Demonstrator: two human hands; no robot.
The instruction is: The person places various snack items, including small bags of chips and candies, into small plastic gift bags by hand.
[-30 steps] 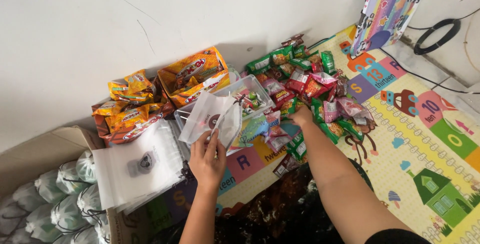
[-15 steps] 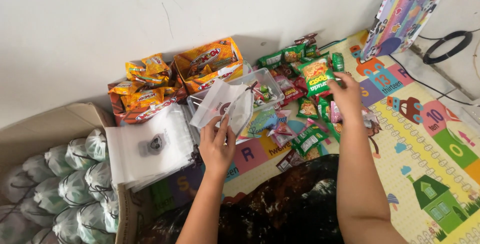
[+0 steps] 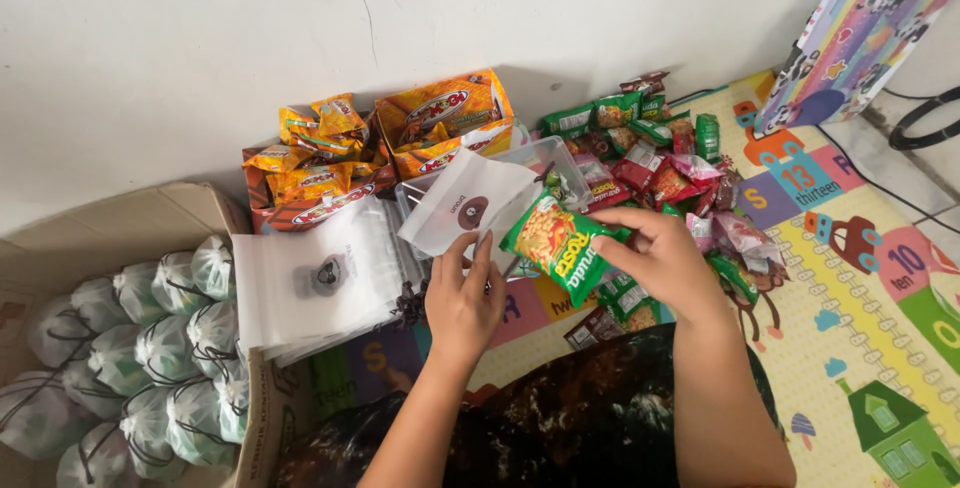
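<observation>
My right hand [image 3: 665, 263] has come back from the snack pile [image 3: 680, 163] pinching a green snack packet [image 3: 555, 243], now touching the white drawstring pouch [image 3: 465, 208] my left hand [image 3: 462, 298] grips by its edge, so filling looks close

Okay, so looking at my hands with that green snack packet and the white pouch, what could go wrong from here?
1. The left hand holds the white drawstring pouch by its lower edge only, so the pouch may sag or fold as the packet goes in.
2. The green snack packet in the right hand is pinched at one end; it might slip.
3. The stack of empty pouches overhangs the cardboard box and could slide if nudged.
</observation>
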